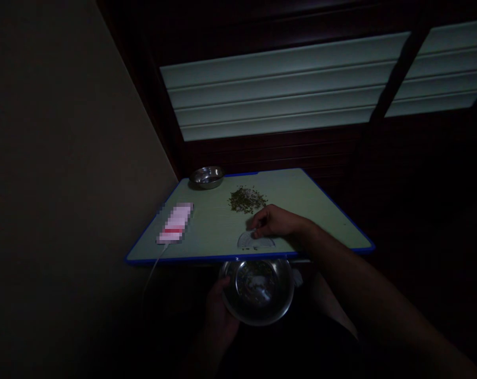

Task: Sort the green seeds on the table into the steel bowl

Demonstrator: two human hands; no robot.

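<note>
My left hand (221, 310) grips the left rim of a shiny metal bowl (280, 308), holding it just below the table's front edge. Dim reflections fill the bowl, so I cannot tell what lies inside. Over the table, my right hand (270, 221) has its fingers curled and pinched on the upper edge of a pale, translucent half-round flat piece (246, 240), which looks like a protractor or scraper. A few small dark grains (249, 249) lie along its straight side by the table edge. Beyond the hand is a loose pile of small greenish grains (244, 200).
The pale green table (309, 202) has a blue rim. A second metal bowl (207, 179) stands at its back left corner. At the left lies a lit phone (175, 223) with a white cable (155, 263) hanging over the edge. A wall (65, 158) borders the left side.
</note>
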